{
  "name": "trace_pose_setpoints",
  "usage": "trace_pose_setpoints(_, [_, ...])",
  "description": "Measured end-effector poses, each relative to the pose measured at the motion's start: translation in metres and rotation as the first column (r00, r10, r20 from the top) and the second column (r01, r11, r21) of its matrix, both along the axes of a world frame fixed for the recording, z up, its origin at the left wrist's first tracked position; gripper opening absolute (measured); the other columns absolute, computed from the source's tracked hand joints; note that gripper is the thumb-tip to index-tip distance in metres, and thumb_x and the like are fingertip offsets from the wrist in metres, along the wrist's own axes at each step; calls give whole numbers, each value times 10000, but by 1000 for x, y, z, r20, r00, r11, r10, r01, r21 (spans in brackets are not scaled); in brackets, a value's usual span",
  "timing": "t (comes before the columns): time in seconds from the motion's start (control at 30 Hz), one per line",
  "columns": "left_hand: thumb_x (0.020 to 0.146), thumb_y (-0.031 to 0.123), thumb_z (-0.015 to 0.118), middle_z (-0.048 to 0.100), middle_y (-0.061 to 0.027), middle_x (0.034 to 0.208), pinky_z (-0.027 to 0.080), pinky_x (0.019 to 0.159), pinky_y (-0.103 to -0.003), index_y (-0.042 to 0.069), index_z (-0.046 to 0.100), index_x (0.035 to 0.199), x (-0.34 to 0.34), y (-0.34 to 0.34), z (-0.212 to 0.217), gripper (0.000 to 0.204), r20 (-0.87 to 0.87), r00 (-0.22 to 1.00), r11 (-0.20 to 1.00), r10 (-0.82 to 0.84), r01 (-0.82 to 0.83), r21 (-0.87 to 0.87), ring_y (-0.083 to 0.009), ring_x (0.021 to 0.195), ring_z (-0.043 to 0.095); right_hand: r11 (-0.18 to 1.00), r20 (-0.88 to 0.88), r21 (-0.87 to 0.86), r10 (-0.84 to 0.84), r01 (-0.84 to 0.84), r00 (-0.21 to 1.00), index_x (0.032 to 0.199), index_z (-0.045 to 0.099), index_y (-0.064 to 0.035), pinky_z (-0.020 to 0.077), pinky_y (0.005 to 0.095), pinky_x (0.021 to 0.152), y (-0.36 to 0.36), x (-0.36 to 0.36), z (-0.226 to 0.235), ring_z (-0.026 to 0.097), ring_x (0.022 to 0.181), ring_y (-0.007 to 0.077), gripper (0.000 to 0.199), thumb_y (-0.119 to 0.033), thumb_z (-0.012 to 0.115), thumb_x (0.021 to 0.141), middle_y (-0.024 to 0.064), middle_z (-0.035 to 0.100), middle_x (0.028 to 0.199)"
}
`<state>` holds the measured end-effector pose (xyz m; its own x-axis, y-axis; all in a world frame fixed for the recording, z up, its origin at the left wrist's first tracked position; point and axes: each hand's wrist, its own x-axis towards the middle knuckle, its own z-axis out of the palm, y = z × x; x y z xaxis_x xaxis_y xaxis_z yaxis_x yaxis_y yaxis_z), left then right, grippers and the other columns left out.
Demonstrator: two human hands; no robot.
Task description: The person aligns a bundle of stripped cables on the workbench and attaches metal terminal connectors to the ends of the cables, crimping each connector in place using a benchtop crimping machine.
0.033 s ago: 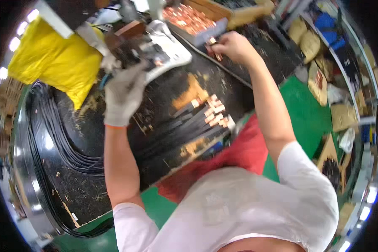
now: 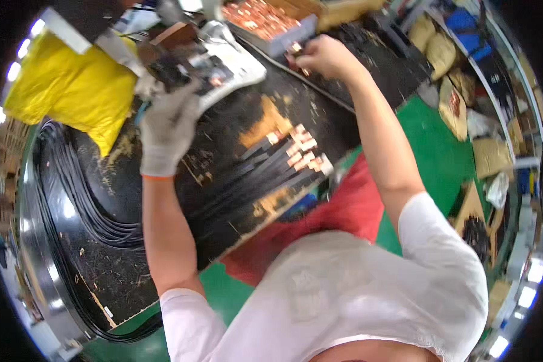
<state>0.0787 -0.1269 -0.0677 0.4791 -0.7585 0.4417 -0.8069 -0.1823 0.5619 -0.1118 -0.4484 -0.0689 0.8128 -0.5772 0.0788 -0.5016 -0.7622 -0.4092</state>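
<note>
My left hand [image 2: 168,128], in a pale work glove with an orange cuff, reaches to a small bench machine [image 2: 174,67] with dark parts and a white base [image 2: 247,75]. Its fingers are blurred against the machine, so what they hold does not show. Bare and closed, my right hand [image 2: 330,57] pinches small copper pieces [image 2: 295,55] beside a grey bin [image 2: 288,40]. Shiny copper pieces [image 2: 260,20] fill that bin. Between my arms, a bundle of black cables [image 2: 247,175] with flat copper ends [image 2: 301,148] lies on the dark worktable [image 2: 223,142].
A yellow bag [image 2: 66,90] hangs at the left, above a coil of black cable [image 2: 96,211]. Red cloth [image 2: 344,202] lies along the table's near edge. Brown sacks [image 2: 440,57] and a cardboard box [image 2: 492,158] stand at the right beyond the green floor [image 2: 425,145].
The whole view has shifted slightly, so everything appears a little further left and up. Both hands keep their places relative to the machine and the bin.
</note>
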Motion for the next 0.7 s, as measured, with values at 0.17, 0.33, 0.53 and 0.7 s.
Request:
trace_pose_setpoints(0.17, [954, 134, 694, 773, -150, 1033, 569, 828, -314, 60, 763, 1157, 6, 1, 2, 227, 93, 994, 992, -60, 69, -103, -217, 915, 756, 984, -29, 177, -12, 17, 1000, 829, 740, 1, 536, 350, 521, -5, 16, -15, 636, 551, 171, 239, -219, 801, 759, 69, 635, 612])
trace_pose_setpoints(0.33, [976, 226, 646, 765, -144, 1043, 568, 817, -339, 113, 767, 1164, -7, 5, 17, 251, 13, 999, 998, 41, -42, 44, -242, 896, 753, 968, 99, 250, -1, -24, 995, 1236, 645, 8, 531, 341, 537, -3, 6, -12, 655, 684, 163, 481, -160, 714, 790, 119, 701, 931])
trace_pose_setpoints(0.53, [932, 179, 681, 756, -177, 987, 562, 795, -345, 36, 756, 1150, 4, 16, 11, 272, 14, 1000, 1000, 19, -19, -3, -251, 852, 728, 782, 304, 558, 121, -279, 945, 1069, 707, -7, 526, 256, 561, 54, 53, 46, 649, 688, 99, 186, -99, 700, 909, 71, 736, 879])
trace_pose_setpoints(0.7, [928, 148, 693, 752, -168, 973, 561, 798, -338, 27, 756, 1144, 16, 20, 3, 255, 20, 999, 999, 37, -37, -23, -243, 860, 725, 592, 407, 663, 228, -458, 884, 898, 728, 3, 506, 223, 548, 84, 97, 44, 637, 682, 64, 88, -65, 695, 943, 29, 719, 807])
